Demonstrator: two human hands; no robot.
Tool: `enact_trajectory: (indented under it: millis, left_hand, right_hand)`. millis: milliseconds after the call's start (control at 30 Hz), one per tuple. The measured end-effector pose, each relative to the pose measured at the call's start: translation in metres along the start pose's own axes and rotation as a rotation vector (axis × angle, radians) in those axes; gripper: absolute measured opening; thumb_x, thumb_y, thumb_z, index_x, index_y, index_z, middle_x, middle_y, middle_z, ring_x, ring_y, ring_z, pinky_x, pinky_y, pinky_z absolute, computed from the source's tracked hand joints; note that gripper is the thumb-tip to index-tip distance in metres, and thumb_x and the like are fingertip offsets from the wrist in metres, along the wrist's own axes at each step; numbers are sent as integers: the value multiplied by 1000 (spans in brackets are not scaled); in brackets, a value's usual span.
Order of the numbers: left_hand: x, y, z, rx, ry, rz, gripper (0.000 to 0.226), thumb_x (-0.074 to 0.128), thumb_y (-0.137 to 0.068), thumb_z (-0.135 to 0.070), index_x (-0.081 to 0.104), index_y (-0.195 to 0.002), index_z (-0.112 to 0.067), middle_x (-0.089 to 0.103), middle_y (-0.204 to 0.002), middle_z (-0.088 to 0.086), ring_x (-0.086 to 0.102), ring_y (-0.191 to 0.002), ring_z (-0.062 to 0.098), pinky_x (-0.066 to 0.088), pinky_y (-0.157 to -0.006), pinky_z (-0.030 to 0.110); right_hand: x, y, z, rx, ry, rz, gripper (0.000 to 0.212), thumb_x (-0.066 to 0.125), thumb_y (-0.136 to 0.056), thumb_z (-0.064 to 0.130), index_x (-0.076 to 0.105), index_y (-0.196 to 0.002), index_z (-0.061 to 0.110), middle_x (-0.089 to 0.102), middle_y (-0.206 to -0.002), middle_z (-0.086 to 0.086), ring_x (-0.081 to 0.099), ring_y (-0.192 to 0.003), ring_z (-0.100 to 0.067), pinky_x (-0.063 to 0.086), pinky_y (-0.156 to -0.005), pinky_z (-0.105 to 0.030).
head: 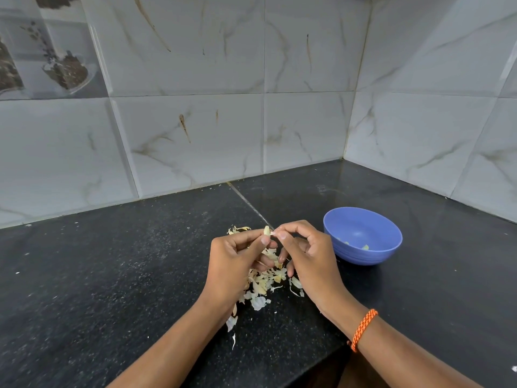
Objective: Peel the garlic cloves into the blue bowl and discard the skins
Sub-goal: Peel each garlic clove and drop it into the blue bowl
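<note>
Nearest of all are the two forearms reaching in over the dark speckled tabletop, the right one with an orange braided band at the wrist. Farthest left is the left hand, fingers curled, its thumb and fingertips pinching a pale garlic clove held upright above the surface. Under and between the hands lies a loose heap of papery skins, trailing toward the near edge. Next across, the right hand has its thumb and forefinger closed on the clove's tip, seemingly nipping at a bit of skin; whether skin is still clinging I cannot quite tell.

The clove looks small, light and firm, likely a little slick once bare, so the left hand's grip on its sides seems right, with the nail working from the pointed end. The skins are feather-light and brittle, and will probably scatter at a puff; better swept together than picked singly.

To the right, near the hands but apart from them, stands the blue bowl, with a few pale pieces at the bottom.
</note>
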State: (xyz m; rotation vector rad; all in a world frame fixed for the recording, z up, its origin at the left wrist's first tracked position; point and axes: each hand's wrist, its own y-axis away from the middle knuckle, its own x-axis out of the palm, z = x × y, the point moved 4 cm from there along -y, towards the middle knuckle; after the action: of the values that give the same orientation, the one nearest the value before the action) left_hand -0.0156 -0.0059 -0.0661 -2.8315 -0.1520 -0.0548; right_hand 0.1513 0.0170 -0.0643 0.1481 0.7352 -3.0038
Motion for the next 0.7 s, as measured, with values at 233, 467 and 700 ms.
enact_trajectory:
  millis: [233, 467, 700]
  left_hand:
    - [-5, -2, 2, -3, 42, -34, 14, 75, -100, -15, 84, -111, -11, 83, -97, 11, 74, -70, 30, 64, -67, 38]
    - [-2, -2, 1, 17, -3, 2, 14, 78, -98, -14, 85, -110, -12, 83, -92, 11, 73, -68, 27, 64, -69, 40]
    - [1, -1, 2, 32, -35, 16, 13, 76, -99, -13, 85, -109, -14, 82, -92, 7, 73, -66, 20, 65, -68, 39]
  right_hand:
    - [-2, -1, 2, -17, 85, 17, 15, 62, -108, 18, 76, -105, 23, 62, -109, 6, 69, -84, -21, 52, -55, -25]
    - [-1, -1, 12, -38, 124, 0, 9, 68, -105, 32, 77, -103, 29, 60, -115, 8, 69, -101, -15, 51, -73, -22]
    - [-3, 0, 12, -141, 288, -93, 8, 78, -96, 14, 78, -96, 22, 60, -109, 9, 67, -96, -14, 51, -75, -14]
